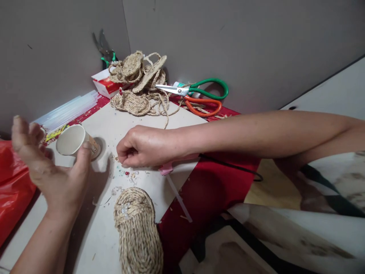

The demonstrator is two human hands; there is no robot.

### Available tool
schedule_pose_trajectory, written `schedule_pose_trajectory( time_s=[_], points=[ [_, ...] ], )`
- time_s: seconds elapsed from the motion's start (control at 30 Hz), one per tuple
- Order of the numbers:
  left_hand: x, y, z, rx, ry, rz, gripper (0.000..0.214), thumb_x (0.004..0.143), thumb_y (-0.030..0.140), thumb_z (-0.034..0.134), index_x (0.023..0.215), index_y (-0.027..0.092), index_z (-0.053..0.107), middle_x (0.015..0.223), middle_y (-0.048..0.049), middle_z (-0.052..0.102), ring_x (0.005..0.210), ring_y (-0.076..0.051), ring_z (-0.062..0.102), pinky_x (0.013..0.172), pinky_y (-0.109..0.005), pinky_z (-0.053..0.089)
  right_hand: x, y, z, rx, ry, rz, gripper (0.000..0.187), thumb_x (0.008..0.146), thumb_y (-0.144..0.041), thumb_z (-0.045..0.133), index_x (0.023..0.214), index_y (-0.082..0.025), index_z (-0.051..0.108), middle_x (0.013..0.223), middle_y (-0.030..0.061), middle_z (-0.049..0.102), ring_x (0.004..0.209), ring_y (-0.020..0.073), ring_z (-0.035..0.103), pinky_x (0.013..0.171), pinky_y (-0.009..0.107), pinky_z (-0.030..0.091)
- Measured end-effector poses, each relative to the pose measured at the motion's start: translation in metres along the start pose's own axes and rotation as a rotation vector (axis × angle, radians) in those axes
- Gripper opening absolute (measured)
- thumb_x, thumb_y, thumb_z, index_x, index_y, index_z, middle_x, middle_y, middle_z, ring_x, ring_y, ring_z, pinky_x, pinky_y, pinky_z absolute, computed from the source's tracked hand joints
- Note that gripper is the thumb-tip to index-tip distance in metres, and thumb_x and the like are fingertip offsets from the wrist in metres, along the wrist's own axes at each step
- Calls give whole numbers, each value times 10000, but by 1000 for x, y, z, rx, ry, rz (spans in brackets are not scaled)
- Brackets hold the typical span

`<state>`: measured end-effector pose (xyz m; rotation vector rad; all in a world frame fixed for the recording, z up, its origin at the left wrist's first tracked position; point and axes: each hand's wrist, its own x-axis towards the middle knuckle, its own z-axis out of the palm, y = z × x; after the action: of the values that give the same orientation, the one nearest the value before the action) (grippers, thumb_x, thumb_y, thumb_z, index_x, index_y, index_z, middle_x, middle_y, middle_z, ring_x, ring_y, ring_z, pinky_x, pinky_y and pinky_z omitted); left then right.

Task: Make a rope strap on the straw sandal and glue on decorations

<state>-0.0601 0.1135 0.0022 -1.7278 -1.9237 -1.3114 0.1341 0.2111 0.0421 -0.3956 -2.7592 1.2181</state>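
My left hand [54,167] hangs over the white board [99,228], fingers spread and loosely curled, thumb tip touching a paper cup [74,140] that lies tipped on its side. My right hand [142,146] rests knuckles-up on the board, its fingers pinched together over small loose beads [128,176]; what the pinch holds is too small to name. A woven straw sandal [138,232] lies just below the beads, with clear beads stuck near its toe. A pink tool [166,169] pokes out from under my right wrist.
A heap of woven straw sandals and cord [141,85] sits at the back by the wall. Green-handled scissors [199,89] and orange-handled scissors [203,108] lie beside it. A red and white box [105,85], clear sticks [70,110] and a red bag [13,194] are on the left.
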Motion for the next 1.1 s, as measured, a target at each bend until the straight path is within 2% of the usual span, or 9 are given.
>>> schedule_pose_trajectory(
  time_s=[0.1,0.2,0.27,0.37,0.43,0.63,0.8,0.93,1.1],
  points=[
    [0,22,-9,-64,69,-24,833,672,231,717,1445,199,409,1366,-107,569,1226,-281,559,999,-480,462,-8,1,-4,58,94,-13,167,777,21,577,682,-110,536,581,-72,462,585,34,385,622,192,310],
    [-4,36,-23,-119,-47,-210,485,728,298,747,1201,217,671,1069,-68,733,946,-253,703,927,-477,535,-16,8,-4,109,147,-20,173,748,50,517,740,-124,519,581,-77,442,563,38,379,572,191,298],
    [-9,36,-33,-9,-233,-184,299,726,392,756,1001,276,752,919,-27,768,784,-250,726,803,-465,592,-23,14,-3,172,161,-21,211,741,30,481,853,-140,539,586,-83,435,524,38,373,519,190,282],
    [-19,26,-43,-23,-598,-90,162,783,422,695,900,335,765,855,9,780,719,-229,738,579,-332,618,-34,23,-3,282,166,-7,299,768,-28,454,1009,-185,536,587,-91,419,474,39,362,462,188,248],
    [-26,20,-43,-74,-725,-51,125,814,380,675,904,357,760,852,28,782,712,-200,743,582,-280,616,-41,26,-4,344,159,11,269,802,-52,455,1020,-190,531,556,-95,388,456,37,361,453,184,236],
    [-31,17,-33,-197,-892,3,152,857,238,646,948,321,735,878,13,763,766,-150,726,622,-209,585,-54,31,-11,406,116,113,168,862,-71,523,1012,-133,567,478,-116,364,418,13,332,471,176,223],
    [-26,19,-31,-249,-1007,67,251,884,168,597,1023,346,708,919,37,742,823,-110,700,719,-189,560,-63,36,-15,429,115,105,163,882,-97,535,1036,-111,586,495,-108,405,420,14,373,479,162,271],
    [-24,22,-30,-245,-1020,72,227,880,162,602,1003,327,699,914,44,731,835,-94,687,749,-166,531,-69,39,-17,488,56,99,170,900,-134,529,1065,-120,571,527,-98,451,426,24,449,482,154,328],
    [-25,27,-27,-207,-1020,42,122,895,199,584,871,269,681,834,34,704,766,-94,666,692,-168,503,-68,43,-13,506,22,138,173,883,-160,556,1051,-126,576,533,-72,494,465,56,503,476,163,347]
  ],
)
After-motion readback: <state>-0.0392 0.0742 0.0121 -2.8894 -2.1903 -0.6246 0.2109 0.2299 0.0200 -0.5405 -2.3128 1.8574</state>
